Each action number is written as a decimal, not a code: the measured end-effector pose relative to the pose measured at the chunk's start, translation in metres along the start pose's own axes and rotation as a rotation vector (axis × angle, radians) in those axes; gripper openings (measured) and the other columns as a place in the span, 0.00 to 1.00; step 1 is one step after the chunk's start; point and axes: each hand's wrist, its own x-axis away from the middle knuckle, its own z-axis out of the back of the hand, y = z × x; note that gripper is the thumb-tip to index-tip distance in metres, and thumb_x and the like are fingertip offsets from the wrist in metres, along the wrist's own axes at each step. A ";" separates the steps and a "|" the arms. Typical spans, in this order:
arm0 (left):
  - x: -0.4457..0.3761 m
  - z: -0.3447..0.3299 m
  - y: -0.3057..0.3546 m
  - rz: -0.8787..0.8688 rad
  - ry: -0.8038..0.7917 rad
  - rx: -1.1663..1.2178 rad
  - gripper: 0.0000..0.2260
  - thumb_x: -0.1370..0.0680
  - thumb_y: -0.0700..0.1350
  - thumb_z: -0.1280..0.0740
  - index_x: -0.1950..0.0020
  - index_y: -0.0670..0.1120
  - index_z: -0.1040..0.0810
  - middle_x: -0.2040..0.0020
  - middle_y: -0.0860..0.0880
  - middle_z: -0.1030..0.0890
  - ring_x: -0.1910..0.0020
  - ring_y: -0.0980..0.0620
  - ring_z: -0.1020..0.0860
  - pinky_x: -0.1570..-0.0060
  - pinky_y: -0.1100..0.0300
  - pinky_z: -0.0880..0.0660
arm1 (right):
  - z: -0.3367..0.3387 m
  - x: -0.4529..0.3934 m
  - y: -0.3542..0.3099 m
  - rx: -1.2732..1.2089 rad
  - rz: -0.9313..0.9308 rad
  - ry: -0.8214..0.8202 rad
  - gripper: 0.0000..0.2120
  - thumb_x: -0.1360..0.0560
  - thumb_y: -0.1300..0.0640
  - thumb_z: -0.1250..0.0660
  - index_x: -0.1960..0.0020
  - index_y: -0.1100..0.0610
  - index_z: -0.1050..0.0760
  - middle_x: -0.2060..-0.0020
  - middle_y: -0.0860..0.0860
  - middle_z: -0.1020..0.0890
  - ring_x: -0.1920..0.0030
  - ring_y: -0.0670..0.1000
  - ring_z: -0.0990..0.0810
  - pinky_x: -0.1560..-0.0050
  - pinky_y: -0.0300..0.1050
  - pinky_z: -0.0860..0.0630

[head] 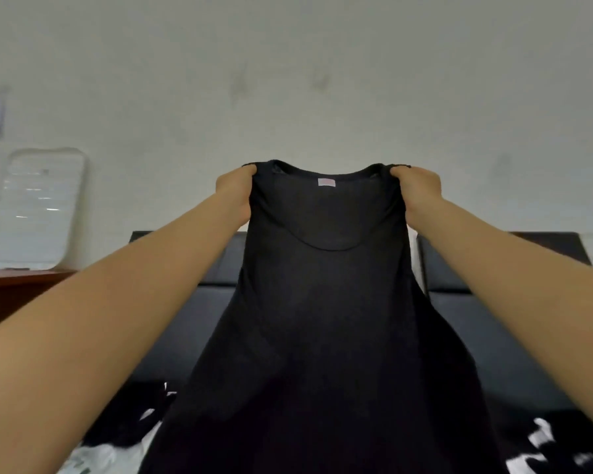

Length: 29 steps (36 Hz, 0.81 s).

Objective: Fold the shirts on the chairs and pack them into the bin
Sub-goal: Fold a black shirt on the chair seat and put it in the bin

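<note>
A black sleeveless shirt (322, 302) hangs in front of me, held up by its two shoulder straps, with a small pink label below the back of the neckline. My left hand (235, 191) grips the left strap and my right hand (420, 191) grips the right strap, both arms stretched forward. The shirt hangs down past the bottom of the frame. More black-and-white clothing lies low at the left (134, 425) and at the right (555, 446). No bin is in view.
Black padded chair backs (476, 302) stand behind the shirt against a pale wall. A clear plastic lid or tray (38, 206) leans on the wall at the left, on a reddish wooden surface (14, 278).
</note>
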 end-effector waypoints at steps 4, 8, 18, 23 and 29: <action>-0.011 0.026 -0.076 0.164 -0.034 -0.094 0.08 0.20 0.39 0.37 0.44 0.40 0.22 0.45 0.41 0.20 0.52 0.45 0.21 0.53 0.53 0.21 | 0.016 0.000 0.070 0.103 -0.173 -0.057 0.13 0.24 0.64 0.35 0.41 0.66 0.24 0.61 0.53 0.25 0.53 0.53 0.26 0.54 0.45 0.29; -0.008 0.054 -0.159 0.300 -0.015 -0.249 0.02 0.20 0.40 0.36 0.51 0.43 0.24 0.58 0.46 0.22 0.62 0.50 0.23 0.60 0.56 0.22 | 0.038 0.011 0.148 0.329 -0.247 -0.051 0.04 0.24 0.61 0.32 0.55 0.57 0.28 0.59 0.51 0.24 0.54 0.51 0.26 0.59 0.42 0.29; 0.035 0.120 -0.342 0.735 0.048 -0.466 0.03 0.19 0.39 0.39 0.52 0.43 0.27 0.63 0.48 0.32 0.71 0.55 0.35 0.83 0.69 0.42 | 0.087 0.068 0.330 0.397 -0.764 -0.089 0.05 0.23 0.71 0.36 0.52 0.63 0.28 0.37 0.61 0.27 0.47 0.62 0.18 0.64 0.41 0.19; 0.029 0.124 -0.389 0.660 0.219 -0.351 0.16 0.19 0.36 0.41 0.31 0.42 0.32 0.58 0.48 0.28 0.68 0.54 0.28 0.76 0.67 0.33 | 0.089 0.073 0.380 0.296 -0.766 -0.033 0.21 0.21 0.67 0.36 0.30 0.63 0.33 0.39 0.55 0.27 0.54 0.57 0.16 0.50 0.46 0.19; -0.002 0.115 -0.420 0.540 0.236 -0.325 0.18 0.18 0.37 0.43 0.28 0.44 0.32 0.59 0.49 0.28 0.68 0.55 0.28 0.70 0.66 0.31 | 0.076 0.044 0.422 0.301 -0.696 0.018 0.21 0.21 0.66 0.37 0.28 0.61 0.33 0.35 0.57 0.25 0.71 0.48 0.17 0.68 0.37 0.20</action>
